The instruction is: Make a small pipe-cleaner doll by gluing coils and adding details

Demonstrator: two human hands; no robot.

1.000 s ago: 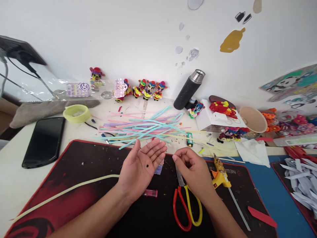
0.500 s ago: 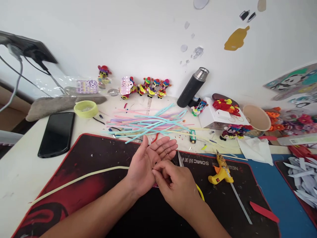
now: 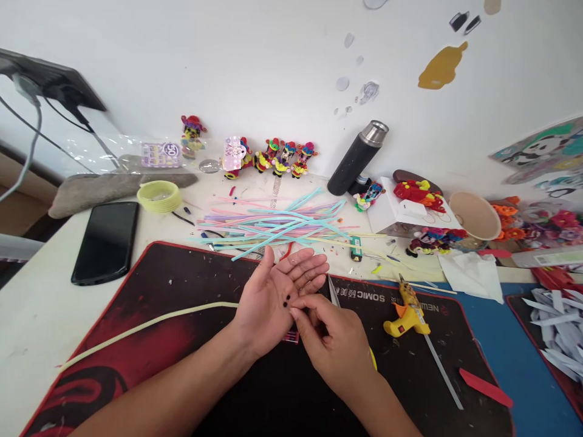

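Palm up, my left hand [image 3: 268,297] has its fingers stretched out, and a few tiny black beads [image 3: 286,300] lie on its palm. Over that palm, my right hand [image 3: 330,337] has thumb and forefinger pinched together beside the beads; whatever is between the fingertips is too small to make out. A pale yellow pipe cleaner [image 3: 150,325] runs across the mat from the left and passes out of sight behind my left hand. Partly hidden behind my right hand is a pair of scissors [image 3: 334,292], with its blade and a bit of yellow handle showing.
A yellow glue gun [image 3: 407,315] lies right on the black mat [image 3: 182,291]. Loose pastel pipe cleaners [image 3: 273,223] are heaped beyond it. A phone [image 3: 105,243] and yellow coil [image 3: 159,197] sit left; a dark flask [image 3: 357,159] leans against the wall near small figures [image 3: 286,159].
My right hand's pinched fingertips have shifted slightly right across the left palm, leaving the black beads more visible. The view has shifted a little.
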